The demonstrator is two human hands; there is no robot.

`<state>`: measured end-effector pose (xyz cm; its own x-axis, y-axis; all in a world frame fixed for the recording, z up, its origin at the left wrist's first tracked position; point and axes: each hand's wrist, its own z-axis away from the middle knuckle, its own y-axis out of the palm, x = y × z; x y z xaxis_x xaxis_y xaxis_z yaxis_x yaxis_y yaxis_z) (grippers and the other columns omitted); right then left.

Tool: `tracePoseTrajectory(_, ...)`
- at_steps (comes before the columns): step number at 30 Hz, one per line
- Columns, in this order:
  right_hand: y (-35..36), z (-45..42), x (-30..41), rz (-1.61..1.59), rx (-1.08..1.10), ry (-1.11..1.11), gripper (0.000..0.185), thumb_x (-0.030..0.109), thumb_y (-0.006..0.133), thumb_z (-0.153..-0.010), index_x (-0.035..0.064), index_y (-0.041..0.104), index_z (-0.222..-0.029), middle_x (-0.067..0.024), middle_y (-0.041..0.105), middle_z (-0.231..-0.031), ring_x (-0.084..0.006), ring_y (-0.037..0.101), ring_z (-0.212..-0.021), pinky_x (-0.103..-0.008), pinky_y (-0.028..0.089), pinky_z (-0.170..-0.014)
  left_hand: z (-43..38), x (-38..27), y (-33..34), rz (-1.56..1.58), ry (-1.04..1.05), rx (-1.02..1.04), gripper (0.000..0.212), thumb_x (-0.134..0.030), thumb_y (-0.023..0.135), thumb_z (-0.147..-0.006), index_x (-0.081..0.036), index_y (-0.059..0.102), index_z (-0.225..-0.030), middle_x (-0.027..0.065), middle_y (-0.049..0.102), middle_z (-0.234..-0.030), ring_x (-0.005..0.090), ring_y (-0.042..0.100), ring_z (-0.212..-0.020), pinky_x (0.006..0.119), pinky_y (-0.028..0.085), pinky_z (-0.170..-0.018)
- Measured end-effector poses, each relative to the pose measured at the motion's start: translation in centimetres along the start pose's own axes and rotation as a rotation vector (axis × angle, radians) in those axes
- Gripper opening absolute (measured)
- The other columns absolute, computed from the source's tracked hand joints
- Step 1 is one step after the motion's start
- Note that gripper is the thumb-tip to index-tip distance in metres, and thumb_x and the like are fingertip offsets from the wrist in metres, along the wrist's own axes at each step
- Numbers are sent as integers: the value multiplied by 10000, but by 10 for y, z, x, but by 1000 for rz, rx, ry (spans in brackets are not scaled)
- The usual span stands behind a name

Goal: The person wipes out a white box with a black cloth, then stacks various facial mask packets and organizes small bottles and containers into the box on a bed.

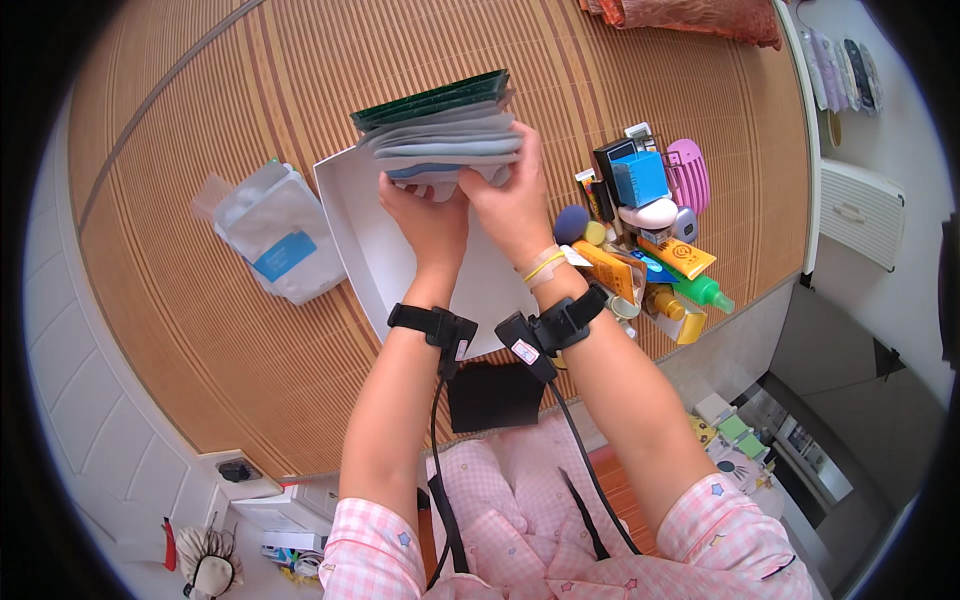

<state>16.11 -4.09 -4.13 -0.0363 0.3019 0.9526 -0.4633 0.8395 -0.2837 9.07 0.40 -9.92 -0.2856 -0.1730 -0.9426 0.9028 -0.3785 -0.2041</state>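
Observation:
Between my left hand point(429, 225) and my right hand point(514, 199) is a thick stack of flat sachets point(442, 142), grey and white towards me and dark green on the far side. Both hands grip its near edge, and the stack is raised above the far end of a white open box point(375, 255). My forearms hide much of the box's inside. Left of the box, a separate pile of white packets point(289, 232) with a blue label lies on the bamboo mat point(225, 360).
Right of the box lies a cluster of toiletries: a blue box point(639, 178), a pink ridged item point(688, 176), an orange tube point(676, 257), a green bottle point(703, 291). A black cloth-like item point(495, 397) lies at the near edge. Reddish fabric point(690, 21) rests at the far right.

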Motion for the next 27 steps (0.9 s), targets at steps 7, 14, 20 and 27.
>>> tracePoseTrajectory(7, 4, 6, 3, -199, -62, -108, 691, 68, 558, -747, -27, 248, -1357, -249, 411, -1311, -337, 429, -1221, -386, 344, -1029, 2, 9, 1, -637, 383, -210, 1039, -269, 849, -585, 18, 177, -1323, 230, 336, -1231, 396, 333, -1161, 478, 347, -947)
tracePoseTrajectory(14, 7, 5, -2, -231, 56, 1, 750, 111, 549, -754, -29, 195, -1401, -257, 405, -1326, -342, 433, -1227, -374, 352, -1024, -3, 5, 6, -327, 339, -97, 904, -204, 826, -631, 13, 237, -1281, 180, 384, -1214, 306, 378, -1172, 451, 337, -951)
tracePoseTrajectory(20, 4, 4, 0, -171, 54, -19, 726, 108, 560, -760, 18, 242, -1406, -222, 462, -1286, -305, 479, -1182, -367, 389, -989, -5, -1, 2, -81, 325, -22, 828, -161, 788, -703, -3, 229, -1294, 147, 355, -1267, 264, 386, -1187, 398, 335, -987)
tracePoseTrajectory(27, 12, 3, 5, -333, 8, 17, 713, 59, 537, -780, 20, 197, -1406, -228, 370, -1355, -300, 444, -1202, -366, 377, -996, -1, -16, 6, 122, 178, 17, 915, -113, 774, -693, -26, 137, -1344, 136, 261, -1334, 258, 305, -1248, 390, 286, -1031)
